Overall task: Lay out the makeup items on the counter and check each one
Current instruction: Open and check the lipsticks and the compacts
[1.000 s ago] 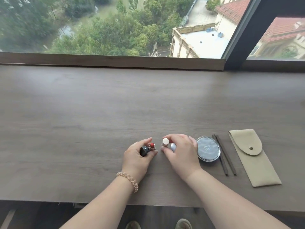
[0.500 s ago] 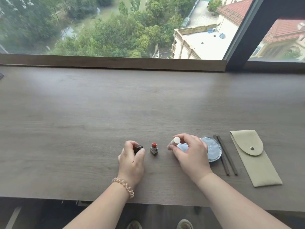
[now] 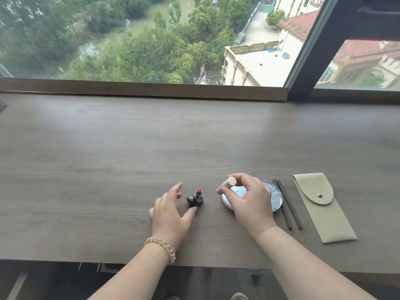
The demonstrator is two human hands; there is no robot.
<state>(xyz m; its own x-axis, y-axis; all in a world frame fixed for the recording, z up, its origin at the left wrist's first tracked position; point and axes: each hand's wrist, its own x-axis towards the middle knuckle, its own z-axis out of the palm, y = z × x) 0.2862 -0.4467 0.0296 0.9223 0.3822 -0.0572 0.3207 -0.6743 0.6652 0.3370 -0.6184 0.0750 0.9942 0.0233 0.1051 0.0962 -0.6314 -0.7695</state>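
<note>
An open red lipstick (image 3: 199,195) stands upright on the wooden counter (image 3: 194,137), its black cap (image 3: 191,201) lying just left of it. My left hand (image 3: 171,211) hovers beside the cap with fingers spread and nothing in it. My right hand (image 3: 249,200) grips a cream-coloured tube (image 3: 229,182), tilted with its round end up. Under that hand lie a white round compact (image 3: 234,192) and a silvery blue compact (image 3: 275,197), both partly hidden.
Two thin dark pencils (image 3: 287,204) lie right of the compacts. A beige snap pouch (image 3: 318,204) lies at the far right. A raised window sill (image 3: 142,88) and a window run along the back. The counter's front edge is near my wrists.
My left hand set the lipstick upright, then laid the black cap beside it and let go, fingers now spread. My right hand shifted right over the compacts with the cream tube.
</note>
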